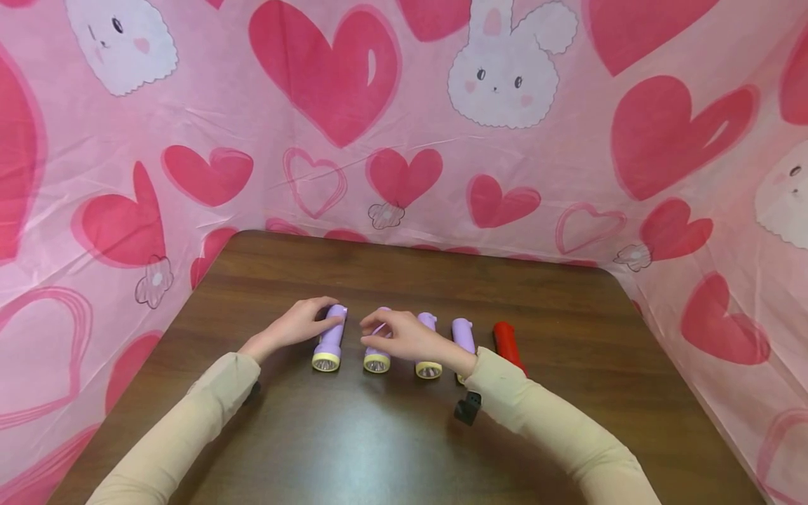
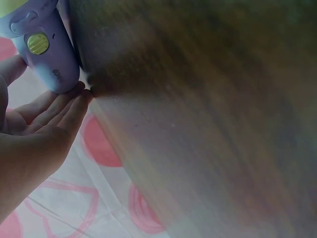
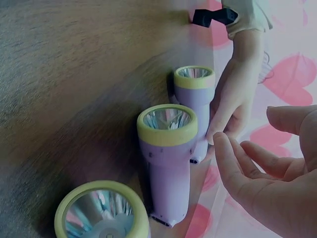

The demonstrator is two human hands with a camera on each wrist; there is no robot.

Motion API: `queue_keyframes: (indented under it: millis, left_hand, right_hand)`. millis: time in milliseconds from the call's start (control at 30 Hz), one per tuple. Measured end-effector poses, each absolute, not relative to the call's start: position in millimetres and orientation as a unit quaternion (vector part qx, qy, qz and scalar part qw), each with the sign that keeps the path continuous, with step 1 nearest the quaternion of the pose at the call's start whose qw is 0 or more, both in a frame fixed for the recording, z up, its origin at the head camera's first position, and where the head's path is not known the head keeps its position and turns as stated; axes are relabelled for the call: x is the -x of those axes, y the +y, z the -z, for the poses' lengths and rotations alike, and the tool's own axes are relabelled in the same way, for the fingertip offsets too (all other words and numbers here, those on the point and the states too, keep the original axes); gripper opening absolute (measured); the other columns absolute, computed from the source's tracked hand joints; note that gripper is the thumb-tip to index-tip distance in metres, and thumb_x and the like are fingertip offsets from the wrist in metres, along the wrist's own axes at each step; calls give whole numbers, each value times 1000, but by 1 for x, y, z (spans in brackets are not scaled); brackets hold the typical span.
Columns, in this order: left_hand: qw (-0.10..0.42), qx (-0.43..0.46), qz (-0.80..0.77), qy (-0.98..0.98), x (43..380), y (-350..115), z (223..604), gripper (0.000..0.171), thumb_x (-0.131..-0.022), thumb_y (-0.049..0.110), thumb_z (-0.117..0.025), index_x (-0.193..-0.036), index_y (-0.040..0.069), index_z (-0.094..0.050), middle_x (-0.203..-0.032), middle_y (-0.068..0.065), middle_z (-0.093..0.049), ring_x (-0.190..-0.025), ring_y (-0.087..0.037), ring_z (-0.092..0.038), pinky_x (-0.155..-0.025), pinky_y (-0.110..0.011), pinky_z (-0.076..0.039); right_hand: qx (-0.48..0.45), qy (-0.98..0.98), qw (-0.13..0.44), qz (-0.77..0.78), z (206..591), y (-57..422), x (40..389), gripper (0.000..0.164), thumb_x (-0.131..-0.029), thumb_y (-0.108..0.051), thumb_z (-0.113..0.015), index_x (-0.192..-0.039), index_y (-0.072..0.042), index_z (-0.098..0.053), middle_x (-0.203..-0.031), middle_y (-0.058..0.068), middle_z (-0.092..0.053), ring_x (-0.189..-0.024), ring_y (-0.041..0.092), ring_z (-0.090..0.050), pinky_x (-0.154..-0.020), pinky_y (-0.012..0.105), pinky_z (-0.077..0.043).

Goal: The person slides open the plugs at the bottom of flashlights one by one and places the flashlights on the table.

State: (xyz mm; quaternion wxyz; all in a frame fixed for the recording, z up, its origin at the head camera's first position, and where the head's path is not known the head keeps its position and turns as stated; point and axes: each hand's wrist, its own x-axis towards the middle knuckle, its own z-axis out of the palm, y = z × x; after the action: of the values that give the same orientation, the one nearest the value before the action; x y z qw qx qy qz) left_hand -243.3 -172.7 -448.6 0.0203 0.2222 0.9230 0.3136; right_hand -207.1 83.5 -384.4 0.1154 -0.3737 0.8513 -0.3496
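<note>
Purple flashlights with pale yellow rims lie in a row on the table, lenses toward me. At the row's left end, my left hand [image 1: 297, 324] grips a purple flashlight [image 1: 328, 344] by its rear part. The left wrist view shows the thumb beside its body and the fingers at its tail, with a yellow switch [image 2: 38, 43] on top. My right hand [image 1: 409, 338] hovers over the second purple flashlight [image 1: 376, 362], holding nothing; in the right wrist view its fingers [image 3: 247, 186] are loosely bent and apart from that flashlight [image 3: 169, 183].
Right of these lie a third purple flashlight [image 1: 428, 369], a fourth one [image 1: 463, 335] partly hidden by the right wrist, and a red flashlight-like cylinder [image 1: 507, 344]. The brown wooden table [image 1: 353, 435] is enclosed by a pink heart-patterned cloth [image 1: 442, 147].
</note>
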Motion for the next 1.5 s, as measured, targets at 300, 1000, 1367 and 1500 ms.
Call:
queue_keyframes:
  millis: [300, 1000, 1367, 1500]
  left_hand:
    - [21, -224, -315, 922, 242, -172, 447, 46, -97, 26, -63, -128, -7, -59, -124, -24, -66, -114, -36, -64, -98, -53, -51]
    - [30, -220, -328, 918, 242, -171, 447, 45, -96, 27, -65, -128, -4, -60, -125, -22, -67, -110, -32, -65, -98, -52, -52]
    - [31, -222, -339, 914, 239, -174, 446, 44, -96, 26, -65, -128, -4, -60, -124, -22, -67, -109, -31, -65, -97, -52, -52]
    - [34, -222, -348, 910, 239, -173, 446, 43, -96, 26, -65, -127, -3, -60, -122, -21, -67, -106, -29, -65, -96, -52, -53]
  right_hand:
    - [364, 854, 136, 346, 386, 75, 207, 32, -95, -19, -66, -119, 2, -64, -110, 14, -73, -101, 26, -70, -88, 24, -57]
    - [277, 852, 247, 369, 385, 52, 198, 44, -95, -19, -64, -125, 12, -57, -105, 19, -74, -91, 25, -73, -76, 20, -56]
    - [247, 855, 274, 366, 386, 40, 197, 44, -94, -22, -64, -122, 12, -58, -99, 23, -74, -87, 25, -72, -71, 15, -51]
    - [229, 853, 292, 366, 387, 37, 196, 40, -94, -23, -64, -118, 9, -61, -97, 22, -74, -81, 17, -69, -68, 15, -49]
